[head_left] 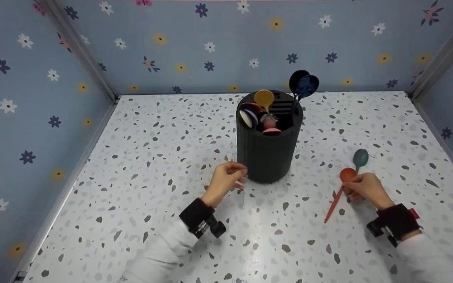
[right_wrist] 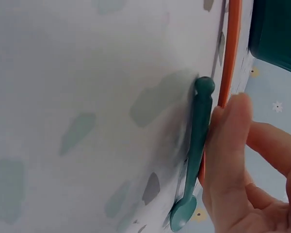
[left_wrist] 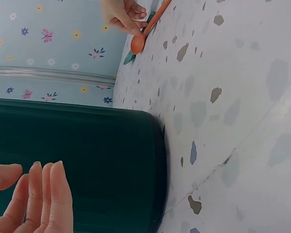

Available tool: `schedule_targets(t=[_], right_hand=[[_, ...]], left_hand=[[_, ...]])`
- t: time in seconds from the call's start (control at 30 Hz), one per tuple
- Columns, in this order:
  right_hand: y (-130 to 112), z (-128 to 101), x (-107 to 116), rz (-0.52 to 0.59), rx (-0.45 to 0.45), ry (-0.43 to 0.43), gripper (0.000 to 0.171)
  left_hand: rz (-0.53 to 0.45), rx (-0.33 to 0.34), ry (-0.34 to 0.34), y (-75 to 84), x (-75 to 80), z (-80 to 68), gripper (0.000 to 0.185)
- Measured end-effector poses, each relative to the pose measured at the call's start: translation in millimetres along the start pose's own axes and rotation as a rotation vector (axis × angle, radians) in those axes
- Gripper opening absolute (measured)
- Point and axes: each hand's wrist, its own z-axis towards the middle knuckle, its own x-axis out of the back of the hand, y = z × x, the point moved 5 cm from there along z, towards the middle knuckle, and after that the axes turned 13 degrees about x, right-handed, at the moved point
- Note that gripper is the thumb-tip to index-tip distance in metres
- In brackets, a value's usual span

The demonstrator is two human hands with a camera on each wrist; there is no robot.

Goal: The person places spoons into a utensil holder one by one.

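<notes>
Fingertips (right_wrist: 233,141) touch teal spoon (right_wrist: 196,145) — orange spoon (right_wrist: 231,53) alongside.

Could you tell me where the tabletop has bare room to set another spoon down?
Bare table lies left of the dark holder, and near the front between the sleeves. It is crowded by the right hand, at the orange spoon and teal spoon.

A white speckled terrazzo tabletop (head_left: 163,129) fills the enclosure floor. Blue wallpapered walls (head_left: 226,43) printed with flowers and butterflies stand behind and to both sides. Metal corner posts (head_left: 81,49) run along the joints between the wall panels and the table edges.
</notes>
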Motion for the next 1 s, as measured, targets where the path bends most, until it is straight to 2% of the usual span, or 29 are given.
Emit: schedule_targets(t=[0.1,0.37,0.67,1.0], right_hand=[[1.3,1.8,-0.7,-0.032,-0.002,-0.009,0.024],[0.6,5.0,-6.7,-0.026,0.009,0.008,0.026],[0.5,8.7,-13.0,0.017,-0.074,0.023,0.024],[-2.4,8.1,-14.9,0.179,-0.115,-0.011,0.039]], left_hand=[[0.002,0.003,-0.021,-3.4,-4.2,-0.9,0.023],[-0.004,0.023,-0.065,-12.6,-14.8,-2.1,0.024],[-0.039,0.055,-0.093,-21.5,-25.1,-5.1,0.019],[-0.049,0.057,-0.127,-26.7,-33.1,-5.1,0.020]])
